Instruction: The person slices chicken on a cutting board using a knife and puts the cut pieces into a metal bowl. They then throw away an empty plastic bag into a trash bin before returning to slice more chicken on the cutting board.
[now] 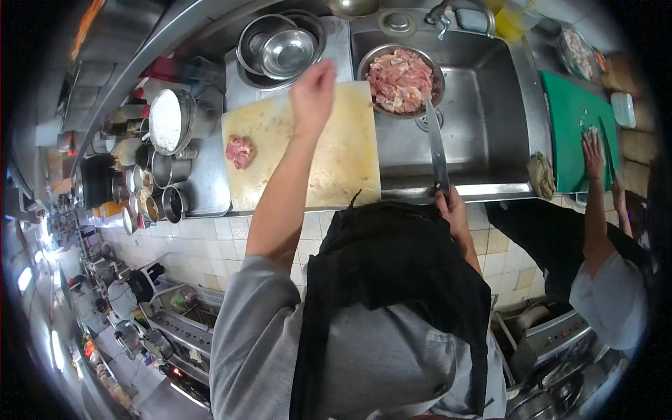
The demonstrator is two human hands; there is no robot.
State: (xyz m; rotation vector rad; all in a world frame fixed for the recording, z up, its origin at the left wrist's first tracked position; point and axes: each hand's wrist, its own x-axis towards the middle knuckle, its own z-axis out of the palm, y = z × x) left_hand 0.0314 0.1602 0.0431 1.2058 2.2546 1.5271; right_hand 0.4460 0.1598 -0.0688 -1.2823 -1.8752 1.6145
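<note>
My right hand (453, 213) grips the handle of a long kitchen knife (437, 150) at the sink's front edge. Its blade points away from me, with the tip by the rim of a metal bowl of raw meat pieces (399, 78). Over the far part of a pale yellow cutting board (336, 164) is my left hand (313, 94), near some nested metal bowls (285, 52). Its fingers look curled together, and whatever may be in them is hidden. One piece of raw meat (240, 152) lies at the board's left side.
The bowl of meat sits in the steel sink (483, 105), under a faucet (439, 17). At left stand a container of white powder (170, 121) and several small pots (173, 203). On the right, a co-worker's hand (593, 150) rests on a green cutting board (570, 115) beside another knife.
</note>
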